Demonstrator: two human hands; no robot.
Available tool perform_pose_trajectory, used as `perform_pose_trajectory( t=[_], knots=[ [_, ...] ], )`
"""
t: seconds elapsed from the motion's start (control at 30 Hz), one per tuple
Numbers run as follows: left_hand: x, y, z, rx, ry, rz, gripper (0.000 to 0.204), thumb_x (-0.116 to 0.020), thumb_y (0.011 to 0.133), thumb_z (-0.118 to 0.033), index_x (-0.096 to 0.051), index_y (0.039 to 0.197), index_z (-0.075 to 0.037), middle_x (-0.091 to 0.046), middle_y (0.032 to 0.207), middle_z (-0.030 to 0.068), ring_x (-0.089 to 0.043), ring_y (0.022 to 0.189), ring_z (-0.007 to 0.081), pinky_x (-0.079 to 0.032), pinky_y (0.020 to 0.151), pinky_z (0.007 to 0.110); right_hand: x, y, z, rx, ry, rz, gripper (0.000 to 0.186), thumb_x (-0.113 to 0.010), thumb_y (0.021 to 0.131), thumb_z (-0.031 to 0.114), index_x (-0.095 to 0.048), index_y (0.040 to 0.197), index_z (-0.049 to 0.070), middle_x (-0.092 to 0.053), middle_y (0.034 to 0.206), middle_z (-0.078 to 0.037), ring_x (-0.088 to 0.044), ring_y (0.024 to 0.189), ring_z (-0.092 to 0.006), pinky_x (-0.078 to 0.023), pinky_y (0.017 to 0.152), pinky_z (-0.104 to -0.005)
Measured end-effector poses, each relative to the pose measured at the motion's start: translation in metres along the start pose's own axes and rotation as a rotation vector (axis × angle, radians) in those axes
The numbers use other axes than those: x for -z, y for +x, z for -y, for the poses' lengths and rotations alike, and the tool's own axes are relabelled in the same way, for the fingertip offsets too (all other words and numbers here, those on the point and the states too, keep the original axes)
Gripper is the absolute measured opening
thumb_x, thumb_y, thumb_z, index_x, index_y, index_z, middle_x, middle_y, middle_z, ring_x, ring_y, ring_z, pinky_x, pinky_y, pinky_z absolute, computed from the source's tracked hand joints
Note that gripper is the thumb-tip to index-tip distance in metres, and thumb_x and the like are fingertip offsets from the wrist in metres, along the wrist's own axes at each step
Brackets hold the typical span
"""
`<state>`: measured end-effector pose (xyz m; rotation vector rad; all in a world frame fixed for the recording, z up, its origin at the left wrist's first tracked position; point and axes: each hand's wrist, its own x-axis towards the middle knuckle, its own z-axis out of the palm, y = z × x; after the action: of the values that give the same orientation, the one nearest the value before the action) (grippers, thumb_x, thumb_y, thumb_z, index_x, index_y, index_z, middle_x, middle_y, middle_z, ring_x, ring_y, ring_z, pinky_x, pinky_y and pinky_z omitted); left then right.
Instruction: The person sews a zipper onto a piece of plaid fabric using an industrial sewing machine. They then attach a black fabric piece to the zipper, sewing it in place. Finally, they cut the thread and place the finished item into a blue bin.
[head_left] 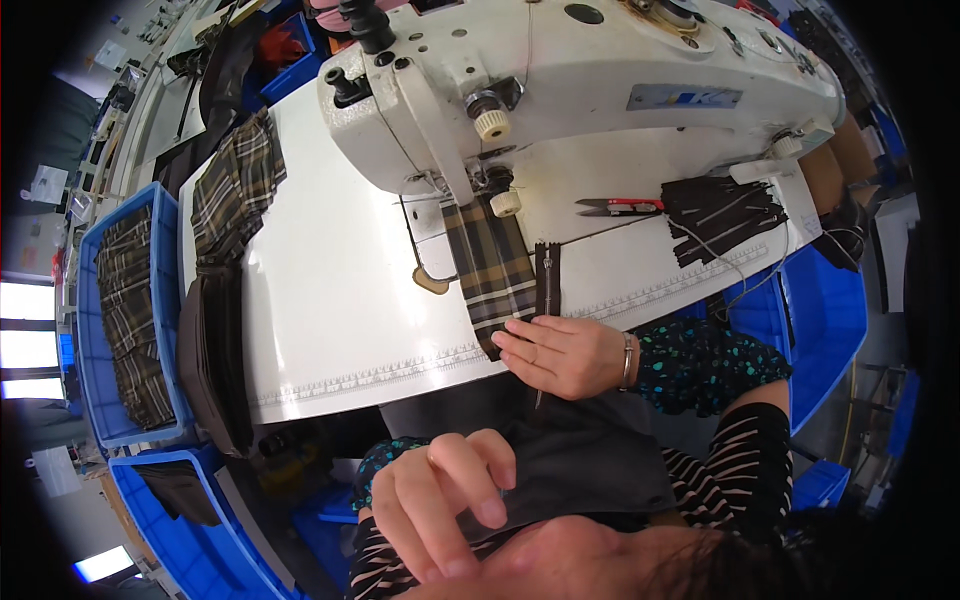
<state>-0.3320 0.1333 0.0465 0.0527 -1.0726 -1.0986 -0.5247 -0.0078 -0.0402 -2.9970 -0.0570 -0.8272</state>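
My right hand (pixel 560 355) lies with extended fingers over the lower end of a brown plaid fabric strip (pixel 490 260) and across a dark zipper (pixel 547 280) beside it. The strip reaches up to the presser foot area of a white sewing machine (pixel 570 70). My left hand (pixel 445 495) is raised close below my face, fingers bent and apart, with nothing visible in them. Red-handled thread snips (pixel 620 208) rest right of the needle area, by a pile of dark zippers (pixel 720 220).
More plaid pieces (pixel 230 180) and dark folded material (pixel 212 350) lie on the white table's (pixel 310 300) left side. A blue bin of plaid fabric (pixel 92 330) stands at the left, another blue bin (pixel 160 540) below it. A blue tray (pixel 830 330) is at the right.
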Motion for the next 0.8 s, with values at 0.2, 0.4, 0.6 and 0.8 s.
perform_pose_trajectory(
  t=[0.2,0.4,0.6,0.8],
  knots=[
    [0.037,0.033,-0.018,0.145,0.935,0.085,0.017,-0.080,0.086,-0.006,-0.075,0.102,-0.004,-0.077,0.102,0.0120,-0.070,0.094,0.0316,-0.056,0.082,0.041,-0.003,-0.001,-0.001,0.018,0.049,-0.035,0.030,-0.064,0.091,0.016,-0.071,0.114,-0.002,-0.070,0.132,-0.022,-0.070,0.121,-0.0342,-0.059,0.095,-0.0394],
    [0.120,0.056,0.029,0.334,1.899,0.402,0.045,-0.081,0.089,-0.018,-0.070,0.129,-0.002,-0.070,0.134,0.0108,-0.065,0.120,0.0338,-0.053,0.098,0.045,0.004,0.002,-0.004,-0.009,0.131,0.065,0.032,-0.064,0.091,0.017,-0.071,0.116,-0.001,-0.071,0.130,-0.019,-0.070,0.120,-0.0320,-0.060,0.095,-0.0384],
    [0.137,0.048,0.033,0.425,2.080,0.527,0.061,-0.078,0.089,-0.044,-0.069,0.137,-0.008,-0.066,0.141,0.0053,-0.059,0.132,0.0297,-0.050,0.104,0.044,0.037,0.019,-0.034,-0.004,0.184,0.171,0.030,-0.068,0.087,0.018,-0.072,0.110,0.000,-0.073,0.109,-0.012,-0.073,0.105,-0.0232,-0.062,0.077,-0.0333],
    [0.144,0.049,0.034,0.382,1.998,0.530,0.061,-0.079,0.087,-0.045,-0.072,0.131,-0.004,-0.068,0.139,0.0061,-0.059,0.131,0.0307,-0.051,0.099,0.042,0.060,0.062,-0.074,0.178,-0.245,-0.201,0.032,-0.076,0.079,0.015,-0.074,0.106,-0.003,-0.073,0.102,-0.014,-0.073,0.083,-0.0206,-0.062,0.070,-0.0301]
  ],
)
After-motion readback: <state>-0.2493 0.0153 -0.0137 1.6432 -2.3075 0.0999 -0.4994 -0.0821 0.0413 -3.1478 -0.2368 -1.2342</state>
